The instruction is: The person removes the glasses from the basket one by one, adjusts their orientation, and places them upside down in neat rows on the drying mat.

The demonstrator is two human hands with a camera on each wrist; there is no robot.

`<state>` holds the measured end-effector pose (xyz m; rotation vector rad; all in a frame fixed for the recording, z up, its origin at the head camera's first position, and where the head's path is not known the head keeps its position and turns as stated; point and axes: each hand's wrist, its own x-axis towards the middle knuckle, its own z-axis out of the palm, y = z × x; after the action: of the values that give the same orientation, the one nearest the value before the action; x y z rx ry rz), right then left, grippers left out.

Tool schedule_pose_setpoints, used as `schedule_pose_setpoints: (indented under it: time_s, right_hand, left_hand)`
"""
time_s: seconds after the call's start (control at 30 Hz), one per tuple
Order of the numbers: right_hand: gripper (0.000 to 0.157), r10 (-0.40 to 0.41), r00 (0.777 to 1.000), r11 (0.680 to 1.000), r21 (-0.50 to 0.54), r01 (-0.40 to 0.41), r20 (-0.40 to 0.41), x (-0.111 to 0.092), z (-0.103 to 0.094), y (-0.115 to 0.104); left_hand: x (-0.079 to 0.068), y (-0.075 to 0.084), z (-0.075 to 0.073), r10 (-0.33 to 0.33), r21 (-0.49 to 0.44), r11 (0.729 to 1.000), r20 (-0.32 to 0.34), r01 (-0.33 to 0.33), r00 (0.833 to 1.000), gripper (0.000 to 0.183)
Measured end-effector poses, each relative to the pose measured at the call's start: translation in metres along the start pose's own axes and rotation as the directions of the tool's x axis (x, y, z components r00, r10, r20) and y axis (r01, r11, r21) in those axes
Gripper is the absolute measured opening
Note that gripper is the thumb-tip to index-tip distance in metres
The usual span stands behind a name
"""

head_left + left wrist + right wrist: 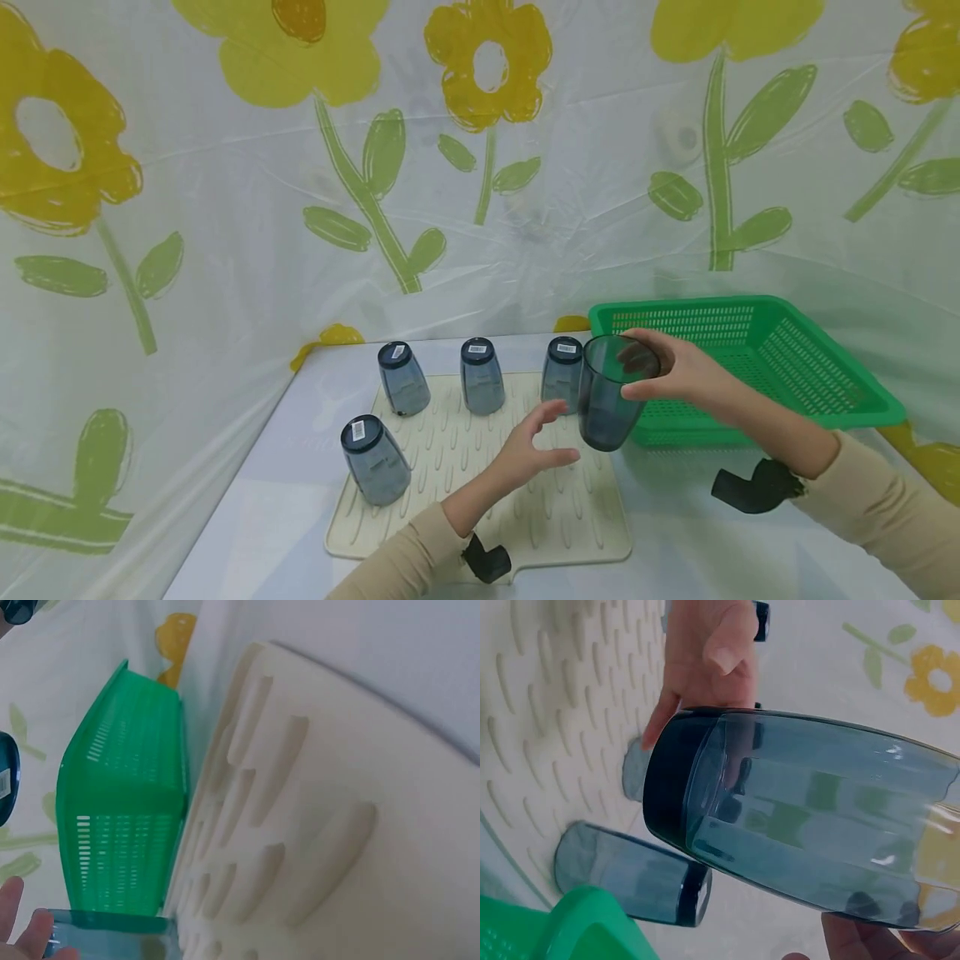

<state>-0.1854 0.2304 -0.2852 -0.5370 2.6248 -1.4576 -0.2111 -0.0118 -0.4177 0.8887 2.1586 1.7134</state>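
My right hand [678, 371] grips a dark tinted drinking glass [606, 408] near its rim, thumb on the near side. This glass is tilted slightly, with its mouth up, above the right part of a cream drying mat [540, 517]. Beside it my left hand [525, 454] has its fingers and thumb spread apart and holds nothing. The right wrist view shows the thick dark base of the held glass [802, 814] toward the left palm [712, 664]. Just behind the held glass, another glass [559, 379] stands upside down on the mat.
More upside-down glasses stand on the mat: one at back middle [482, 379], one at back left [405, 383] and one at front left [377, 462]. A green plastic basket [847, 379] sits right of the mat. Behind hangs a flower-printed sheet [570, 233].
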Motion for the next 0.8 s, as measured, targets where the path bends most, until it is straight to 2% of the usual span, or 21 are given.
schedule_pose_setpoints:
  time_s: [0.17, 0.37, 0.47, 0.63, 0.8]
  right_hand:
    - [0.071, -0.007, 1.0, 0.999, 0.051, 0.006, 0.017, -0.002, 0.006, 0.002]
    - [0.071, -0.014, 1.0, 0.996, 0.09, 0.011, 0.027, -0.005, 0.01, 0.001]
    - [0.071, -0.014, 1.0, 0.993, 0.116, 0.011, 0.027, -0.007, 0.012, 0.001]
    - [0.072, -0.028, 1.0, 0.985, 0.171, 0.026, 0.011, -0.009, 0.016, 0.004]
    - [0.07, -0.062, 0.998, 0.958, 0.28, 0.062, -0.01, -0.009, 0.019, 0.01]
  left_hand:
    - [0.001, -0.003, 0.008, -0.036, -0.009, 0.999, 0.009, 0.036, 0.999, 0.065]
    - [0.002, -0.004, 0.018, -0.08, -0.005, 0.997, 0.012, 0.08, 0.997, 0.069]
    - [0.002, -0.003, 0.021, -0.069, -0.007, 0.998, 0.012, 0.069, 0.998, 0.07]
    - [0.001, 0.0, 0.023, -0.047, -0.086, 0.995, 0.021, 0.048, 0.999, 0.064]
    - [-0.001, 0.003, 0.021, -0.032, -0.161, 0.986, 0.019, 0.035, 0.999, 0.063]
